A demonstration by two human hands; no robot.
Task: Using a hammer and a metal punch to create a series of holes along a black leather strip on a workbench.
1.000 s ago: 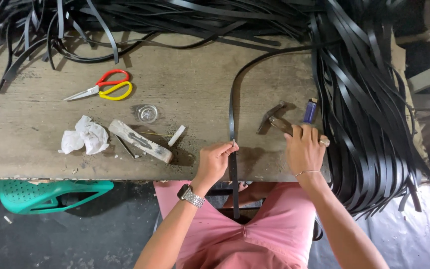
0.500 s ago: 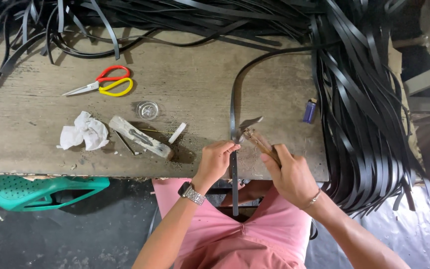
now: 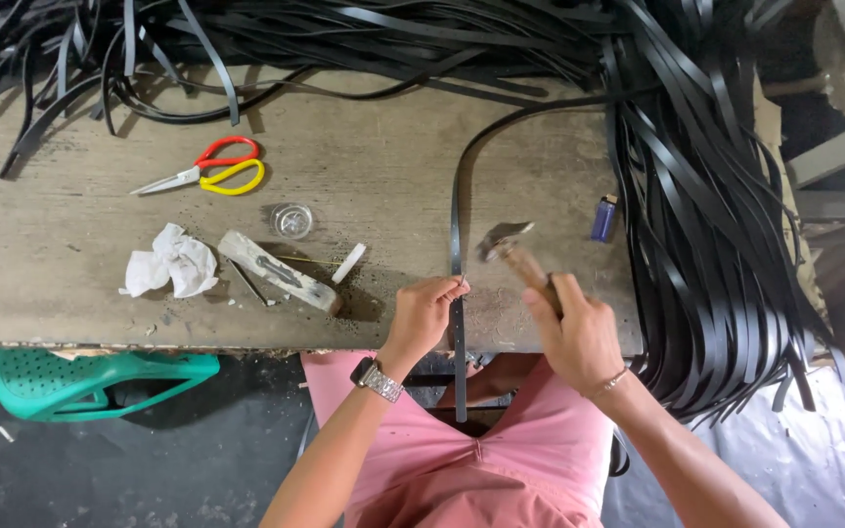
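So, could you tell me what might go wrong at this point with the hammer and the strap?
The left hand pinches the black strap right beside where the hammer in the right hand is raised, so a stray blow could hit the fingertips. The strap lies near the bench edge and hangs over it, so it could shift under a strike. The blue lighter lies close to the hammer and could be knocked.
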